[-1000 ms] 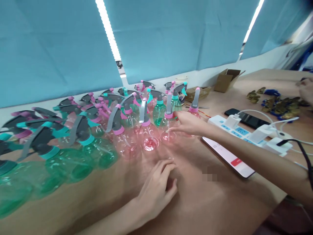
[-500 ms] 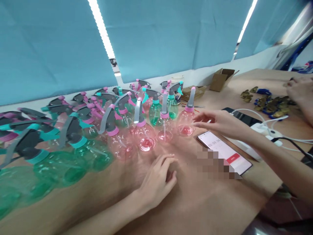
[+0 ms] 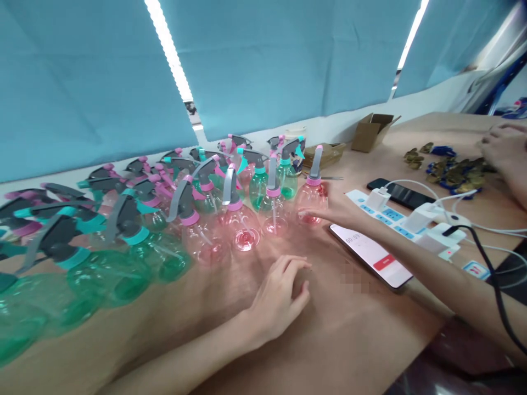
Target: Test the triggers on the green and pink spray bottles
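My left hand (image 3: pixel 282 296) rests on the brown tabletop with its fingers loosely curved and apart, holding nothing. My right hand (image 3: pixel 343 211) reaches in from the right, above a phone (image 3: pixel 382 260) with a timer on its screen. One stretched finger lies across the lower part of a pink spray bottle (image 3: pixel 313 192); whether it touches the bottle I cannot tell. Beside that bottle stand a clear one with a pink collar (image 3: pixel 274 206) and another pink spray bottle (image 3: pixel 241 222). Green spray bottles (image 3: pixel 111 274) with turquoise collars crowd the left side.
A power strip (image 3: pixel 387 214) with white chargers and cables lies right of the phone, near a dark phone (image 3: pixel 399 193). Gold and blue pieces (image 3: pixel 453 170), an open cardboard box (image 3: pixel 373 131) and another person's hand (image 3: pixel 504 148) are farther back. Blue sheeting (image 3: pixel 263 60) covers the wall.
My right hand has moved left and slightly down, its finger now crossing the pink bottle. My left hand has shifted slightly right. More of the power strip shows.
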### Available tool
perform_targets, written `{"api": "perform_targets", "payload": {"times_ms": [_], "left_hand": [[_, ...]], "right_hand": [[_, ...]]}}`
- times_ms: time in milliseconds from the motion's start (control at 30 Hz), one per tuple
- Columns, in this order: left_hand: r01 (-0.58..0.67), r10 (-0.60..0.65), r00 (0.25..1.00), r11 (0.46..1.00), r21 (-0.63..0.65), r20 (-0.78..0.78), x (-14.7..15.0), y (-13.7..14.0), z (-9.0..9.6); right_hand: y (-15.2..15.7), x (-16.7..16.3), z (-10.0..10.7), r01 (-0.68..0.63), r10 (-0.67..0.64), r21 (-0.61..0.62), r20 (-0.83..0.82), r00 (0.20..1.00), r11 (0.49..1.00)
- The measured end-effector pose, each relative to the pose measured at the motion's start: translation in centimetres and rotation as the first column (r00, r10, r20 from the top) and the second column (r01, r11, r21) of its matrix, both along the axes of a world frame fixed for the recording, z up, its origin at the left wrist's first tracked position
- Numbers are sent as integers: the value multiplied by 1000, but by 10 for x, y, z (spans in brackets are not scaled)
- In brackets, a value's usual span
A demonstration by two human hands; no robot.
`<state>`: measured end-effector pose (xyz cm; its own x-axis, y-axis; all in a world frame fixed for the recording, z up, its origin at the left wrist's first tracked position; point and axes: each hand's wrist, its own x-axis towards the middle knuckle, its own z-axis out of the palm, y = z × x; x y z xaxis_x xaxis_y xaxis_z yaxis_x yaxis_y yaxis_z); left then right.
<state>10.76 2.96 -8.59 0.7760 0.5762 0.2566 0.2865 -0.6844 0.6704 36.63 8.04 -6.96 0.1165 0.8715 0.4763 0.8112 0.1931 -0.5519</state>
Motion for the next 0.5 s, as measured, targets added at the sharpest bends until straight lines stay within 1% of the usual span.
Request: {"api": "perform_targets", "payload": {"times_ms": [167, 300, 400, 500], "left_hand": [[-6, 6, 1000, 1000, -23, 19, -3, -1, 0], [-3, 5, 999, 999, -38, 37, -4, -5, 1], [-5, 8, 998, 999, -49, 61, -4, -7, 2], [-29, 36, 994, 997, -65, 106, -7, -7, 6]], "right_hand": [[8, 2, -5, 15, -15, -3, -50, 999, 1000], [4, 4, 2, 36, -35, 3, -71, 997, 999], [-10, 3, 14, 39, -38, 26, -66, 997, 999], [-36, -7, 29, 18, -16, 50, -33, 999, 999]]}}
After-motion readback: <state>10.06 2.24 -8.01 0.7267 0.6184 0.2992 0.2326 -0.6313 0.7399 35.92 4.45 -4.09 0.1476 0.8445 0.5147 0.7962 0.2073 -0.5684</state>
